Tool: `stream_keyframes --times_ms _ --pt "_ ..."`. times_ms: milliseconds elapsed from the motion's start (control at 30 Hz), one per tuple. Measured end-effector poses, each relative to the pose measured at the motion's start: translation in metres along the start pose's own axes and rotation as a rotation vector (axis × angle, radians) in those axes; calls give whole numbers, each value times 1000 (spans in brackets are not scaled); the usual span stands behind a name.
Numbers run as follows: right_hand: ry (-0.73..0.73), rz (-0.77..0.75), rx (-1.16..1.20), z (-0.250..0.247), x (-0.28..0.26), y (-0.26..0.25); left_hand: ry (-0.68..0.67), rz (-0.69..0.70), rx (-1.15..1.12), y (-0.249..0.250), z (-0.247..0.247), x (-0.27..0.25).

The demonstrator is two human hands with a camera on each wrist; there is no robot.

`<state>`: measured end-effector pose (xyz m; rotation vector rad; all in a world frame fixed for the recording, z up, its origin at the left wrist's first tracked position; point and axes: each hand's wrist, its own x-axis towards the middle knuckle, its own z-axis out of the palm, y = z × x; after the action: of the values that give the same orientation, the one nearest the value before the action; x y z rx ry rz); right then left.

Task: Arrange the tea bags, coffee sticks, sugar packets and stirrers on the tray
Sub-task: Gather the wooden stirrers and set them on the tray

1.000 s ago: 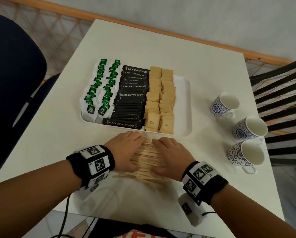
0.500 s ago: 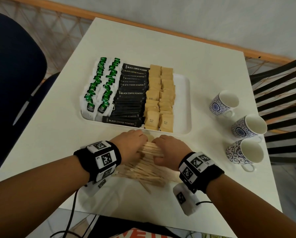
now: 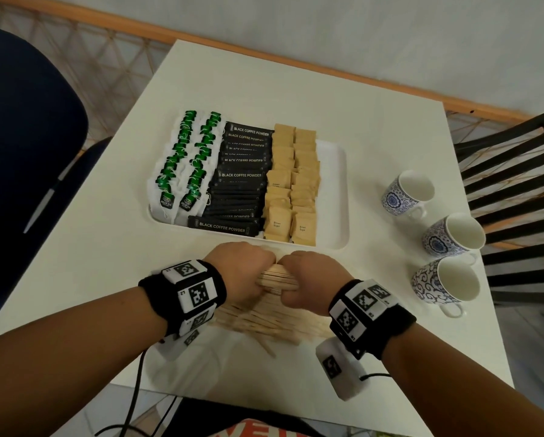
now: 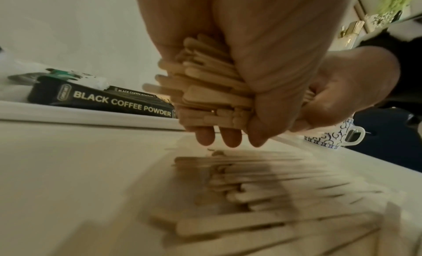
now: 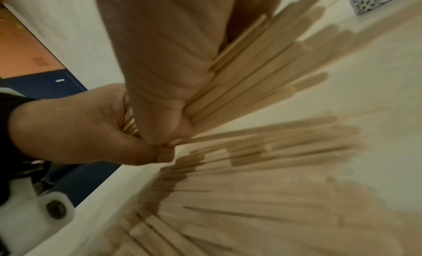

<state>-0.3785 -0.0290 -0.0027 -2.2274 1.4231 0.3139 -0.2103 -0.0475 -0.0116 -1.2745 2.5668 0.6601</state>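
Now I'm gripping a stirrer bundle (image 3: 277,277) with left hand (image 3: 242,272) and right hand (image 3: 308,279) (both fists curled round it), at the tray's (image 3: 340,197) 6 o'clock.

Head view looks down; both wrist views, close and low, share the stirrers (image 3: 277,279).

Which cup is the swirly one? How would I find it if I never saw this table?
Look at the white table, on the right of the white tray, where three blue-and-white cups stand in a row. The swirly cup is the one closest to the person, beside the right hand. It has curly scroll lines, while the other two cups have round flower patterns.
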Motion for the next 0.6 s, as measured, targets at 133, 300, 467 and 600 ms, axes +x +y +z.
stream_keyframes --times_ms 133,300,467,600 --pt "121 -46 -38 -13 -5 4 38 8 -54 -2 -3 1" --pt "262 22 299 -41 -20 21 127 -23 -304 -16 -9 -6" --pt "591 -30 825 -53 -12 7 257 -65 -622 -23 -1 -6" --pt "695 -51 857 -65 6 -21 306 -71 -920 -27 8 -7"
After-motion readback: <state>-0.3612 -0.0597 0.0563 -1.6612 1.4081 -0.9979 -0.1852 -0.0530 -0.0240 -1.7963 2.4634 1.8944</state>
